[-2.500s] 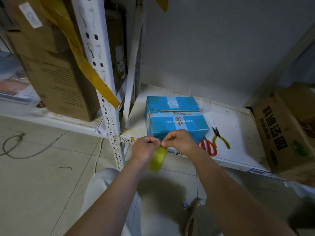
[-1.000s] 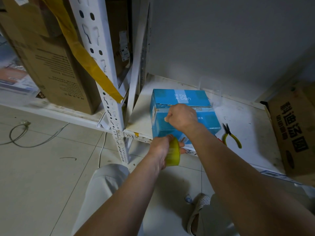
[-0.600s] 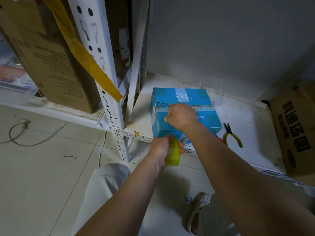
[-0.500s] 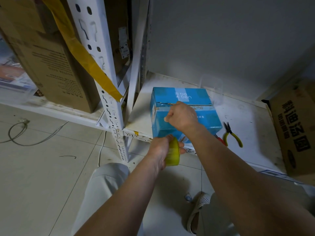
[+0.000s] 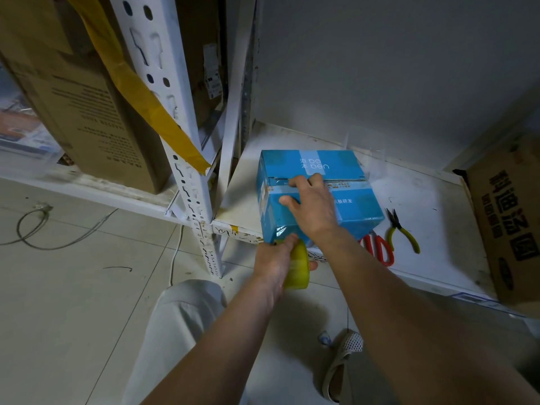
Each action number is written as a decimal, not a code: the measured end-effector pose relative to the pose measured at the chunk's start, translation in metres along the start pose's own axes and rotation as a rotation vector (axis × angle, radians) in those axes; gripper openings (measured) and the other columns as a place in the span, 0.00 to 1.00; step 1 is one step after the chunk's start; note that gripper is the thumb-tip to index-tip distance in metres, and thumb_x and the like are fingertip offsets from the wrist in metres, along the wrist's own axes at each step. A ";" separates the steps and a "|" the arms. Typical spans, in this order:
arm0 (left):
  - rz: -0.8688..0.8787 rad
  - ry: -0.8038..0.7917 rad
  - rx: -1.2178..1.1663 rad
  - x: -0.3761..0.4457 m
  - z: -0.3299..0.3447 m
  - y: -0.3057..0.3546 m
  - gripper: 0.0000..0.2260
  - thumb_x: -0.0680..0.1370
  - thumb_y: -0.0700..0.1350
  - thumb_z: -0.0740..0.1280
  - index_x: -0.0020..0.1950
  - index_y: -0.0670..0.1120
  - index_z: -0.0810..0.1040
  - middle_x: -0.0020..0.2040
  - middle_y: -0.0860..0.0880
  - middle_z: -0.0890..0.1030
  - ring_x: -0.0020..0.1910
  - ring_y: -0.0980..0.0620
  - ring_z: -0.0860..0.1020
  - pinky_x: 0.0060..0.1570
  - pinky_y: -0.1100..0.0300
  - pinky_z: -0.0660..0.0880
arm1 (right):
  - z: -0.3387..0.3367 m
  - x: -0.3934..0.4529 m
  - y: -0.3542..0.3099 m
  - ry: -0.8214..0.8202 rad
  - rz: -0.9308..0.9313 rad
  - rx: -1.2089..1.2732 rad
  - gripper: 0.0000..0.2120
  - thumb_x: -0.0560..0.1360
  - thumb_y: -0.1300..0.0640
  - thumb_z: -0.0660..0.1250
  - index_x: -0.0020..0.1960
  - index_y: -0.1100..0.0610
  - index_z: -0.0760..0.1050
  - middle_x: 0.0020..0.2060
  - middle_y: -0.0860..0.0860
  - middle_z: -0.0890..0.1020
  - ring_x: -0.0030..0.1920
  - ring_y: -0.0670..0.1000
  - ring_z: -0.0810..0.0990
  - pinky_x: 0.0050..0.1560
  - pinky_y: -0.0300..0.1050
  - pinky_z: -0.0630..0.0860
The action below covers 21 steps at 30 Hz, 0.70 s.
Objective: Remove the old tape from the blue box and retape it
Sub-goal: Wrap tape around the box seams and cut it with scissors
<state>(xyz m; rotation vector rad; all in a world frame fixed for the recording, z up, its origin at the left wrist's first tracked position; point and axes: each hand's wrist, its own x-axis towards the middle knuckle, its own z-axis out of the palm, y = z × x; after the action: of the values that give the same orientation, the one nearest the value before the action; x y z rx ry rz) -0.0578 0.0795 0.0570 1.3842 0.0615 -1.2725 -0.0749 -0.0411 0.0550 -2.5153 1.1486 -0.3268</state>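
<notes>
The blue box [image 5: 318, 194] sat on the white shelf [image 5: 432, 229], near its front edge. The right hand [image 5: 311, 204] lay on the box's top with fingers spread and nearly straight, pressing down by the seam between the flaps, its grip released. The left hand [image 5: 276, 260] held a yellowish tape roll [image 5: 298, 266] just below the box's near bottom corner, its grip grasping the roll, thumb touching the corner. Red-handled scissors [image 5: 378, 248] and yellow-handled pliers [image 5: 401, 230] lay on the shelf just right of the box. A brown carton [image 5: 508, 223] stood further right
</notes>
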 end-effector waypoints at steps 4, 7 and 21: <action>0.023 -0.055 -0.015 -0.004 0.003 -0.004 0.14 0.78 0.48 0.64 0.62 0.45 0.73 0.48 0.41 0.84 0.34 0.47 0.83 0.31 0.61 0.78 | -0.016 -0.008 0.013 -0.121 -0.018 0.353 0.12 0.76 0.52 0.67 0.58 0.53 0.78 0.53 0.48 0.69 0.59 0.50 0.70 0.63 0.44 0.70; 0.066 -0.046 0.034 -0.005 0.005 -0.010 0.13 0.77 0.43 0.63 0.61 0.43 0.72 0.46 0.43 0.84 0.35 0.49 0.82 0.35 0.61 0.77 | -0.022 -0.018 0.021 -0.197 -0.088 0.326 0.14 0.73 0.56 0.70 0.58 0.52 0.79 0.57 0.46 0.71 0.63 0.49 0.66 0.67 0.42 0.63; 0.106 0.014 0.044 0.009 -0.006 0.006 0.10 0.78 0.40 0.62 0.58 0.39 0.74 0.32 0.44 0.83 0.27 0.49 0.81 0.28 0.62 0.75 | -0.003 -0.013 0.022 -0.137 -0.150 0.213 0.23 0.73 0.64 0.68 0.65 0.48 0.74 0.70 0.45 0.67 0.67 0.53 0.60 0.70 0.38 0.51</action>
<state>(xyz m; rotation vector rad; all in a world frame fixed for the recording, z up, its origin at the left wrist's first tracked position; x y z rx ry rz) -0.0466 0.0769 0.0535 1.4153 -0.0305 -1.1819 -0.0995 -0.0450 0.0483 -2.3990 0.8296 -0.2928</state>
